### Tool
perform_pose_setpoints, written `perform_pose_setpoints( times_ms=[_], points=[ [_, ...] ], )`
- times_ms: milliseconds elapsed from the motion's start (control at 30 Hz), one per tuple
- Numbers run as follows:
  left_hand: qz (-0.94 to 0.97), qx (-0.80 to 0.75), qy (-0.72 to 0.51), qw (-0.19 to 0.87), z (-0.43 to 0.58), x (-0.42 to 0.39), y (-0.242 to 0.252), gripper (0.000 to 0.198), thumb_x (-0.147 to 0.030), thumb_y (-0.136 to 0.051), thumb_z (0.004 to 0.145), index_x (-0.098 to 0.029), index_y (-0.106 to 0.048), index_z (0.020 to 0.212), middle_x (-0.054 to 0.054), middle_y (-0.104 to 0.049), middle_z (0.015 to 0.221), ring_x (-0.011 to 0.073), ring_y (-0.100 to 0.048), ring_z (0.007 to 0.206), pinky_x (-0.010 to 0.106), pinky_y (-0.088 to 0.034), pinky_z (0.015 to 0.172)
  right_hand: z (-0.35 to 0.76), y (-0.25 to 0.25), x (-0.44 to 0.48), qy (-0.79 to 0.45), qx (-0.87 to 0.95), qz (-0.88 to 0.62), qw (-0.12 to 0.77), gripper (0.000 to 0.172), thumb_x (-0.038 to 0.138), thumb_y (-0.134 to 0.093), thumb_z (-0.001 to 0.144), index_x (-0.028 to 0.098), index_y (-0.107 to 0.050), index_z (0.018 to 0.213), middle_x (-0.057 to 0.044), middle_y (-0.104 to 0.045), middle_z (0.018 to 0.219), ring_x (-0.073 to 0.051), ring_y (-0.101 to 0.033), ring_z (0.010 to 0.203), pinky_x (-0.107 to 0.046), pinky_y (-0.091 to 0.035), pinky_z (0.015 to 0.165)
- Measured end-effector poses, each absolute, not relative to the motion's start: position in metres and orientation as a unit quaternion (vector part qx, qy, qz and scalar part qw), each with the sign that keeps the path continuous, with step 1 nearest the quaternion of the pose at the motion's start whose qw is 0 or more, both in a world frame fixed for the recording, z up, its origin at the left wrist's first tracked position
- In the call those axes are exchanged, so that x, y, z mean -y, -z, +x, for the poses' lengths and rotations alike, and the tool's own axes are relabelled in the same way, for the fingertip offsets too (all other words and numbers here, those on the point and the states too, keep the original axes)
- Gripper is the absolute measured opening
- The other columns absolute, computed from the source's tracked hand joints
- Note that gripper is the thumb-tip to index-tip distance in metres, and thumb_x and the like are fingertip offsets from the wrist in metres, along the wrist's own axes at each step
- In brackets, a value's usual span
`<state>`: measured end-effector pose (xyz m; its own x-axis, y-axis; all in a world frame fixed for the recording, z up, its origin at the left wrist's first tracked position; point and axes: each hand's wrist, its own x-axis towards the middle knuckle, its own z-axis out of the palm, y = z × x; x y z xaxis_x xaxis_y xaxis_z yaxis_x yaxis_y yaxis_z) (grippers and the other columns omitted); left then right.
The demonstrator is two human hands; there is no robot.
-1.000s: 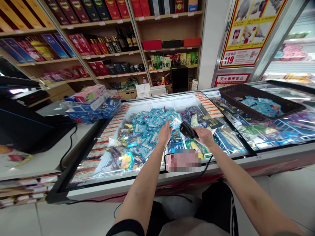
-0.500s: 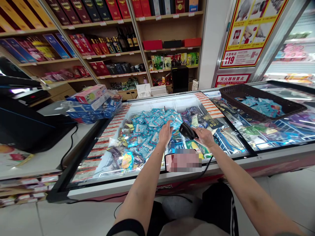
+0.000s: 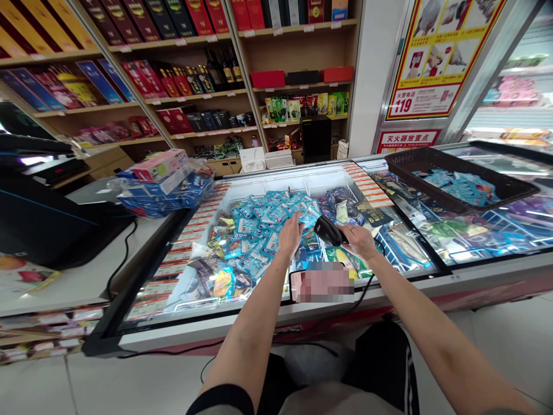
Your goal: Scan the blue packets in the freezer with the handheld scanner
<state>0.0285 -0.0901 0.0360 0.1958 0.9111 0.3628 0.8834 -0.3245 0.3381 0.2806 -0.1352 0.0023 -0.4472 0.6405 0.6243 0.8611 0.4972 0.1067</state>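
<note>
My right hand (image 3: pixel 359 241) is wrapped round the grip of a black barcode scanner (image 3: pixel 327 231), whose head points left. Just left of the scanner, my left hand (image 3: pixel 291 233) pinches a light blue packet (image 3: pixel 309 217) with a barcode label. The scanner's head is close to this packet; whether they touch I cannot tell. Beyond and left of my left hand spreads a pile of similar blue packets (image 3: pixel 254 230) over the glass-topped chest freezer (image 3: pixel 190 331). Close below my hands lies a phone-like flat object (image 3: pixel 322 283), its face blurred out.
A dark brown tray (image 3: pixel 514 187) with more blue packets stands on the freezer at the right. On the left are a black machine (image 3: pixel 52 225) and a bagged stack of blue packages (image 3: pixel 166 187). The scanner's black cable (image 3: pixel 360 297) hangs over the front edge. Shelves line the back.
</note>
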Motion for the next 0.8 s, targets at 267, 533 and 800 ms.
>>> perform_pose_setpoints(
  times_ms=[267, 533, 800],
  points=[
    [0.729, -0.605, -0.312, -0.069, 0.025, 0.085, -0.039, 0.043, -0.025, -0.049, 0.087, -0.018, -0.042, 0.129, 0.015, -0.046, 0.127, 0.0275, -0.043, 0.118, 0.042, -0.035, 0.097, 0.283, 0.001, 0.130, 0.224, 0.742, -0.558, 0.297, 0.033, 0.033, -0.051, 0.086, 0.016, -0.057, 0.114, -0.010, -0.062, 0.089, -0.023, -0.054, 0.084, -0.032, -0.034, 0.070],
    [0.799, -0.561, -0.204, -0.075, 0.037, 0.089, -0.049, 0.028, -0.018, -0.036, 0.091, -0.021, -0.061, 0.103, 0.013, -0.057, 0.108, 0.0270, -0.049, 0.108, 0.042, -0.033, 0.093, 0.284, 0.000, 0.122, 0.230, 0.702, -0.601, 0.305, 0.034, 0.033, -0.056, 0.082, 0.016, -0.056, 0.111, -0.011, -0.060, 0.088, -0.027, -0.051, 0.088, -0.035, -0.033, 0.073],
    [0.816, -0.545, -0.192, -0.016, 0.070, 0.097, -0.036, 0.027, -0.038, -0.045, 0.090, -0.021, -0.063, 0.100, 0.010, -0.059, 0.104, 0.0256, -0.051, 0.104, 0.040, -0.034, 0.091, 0.283, -0.002, 0.120, 0.229, 0.705, -0.606, 0.289, 0.035, 0.032, -0.058, 0.080, 0.016, -0.055, 0.111, -0.012, -0.061, 0.089, -0.027, -0.050, 0.088, -0.034, -0.034, 0.072]
  ],
)
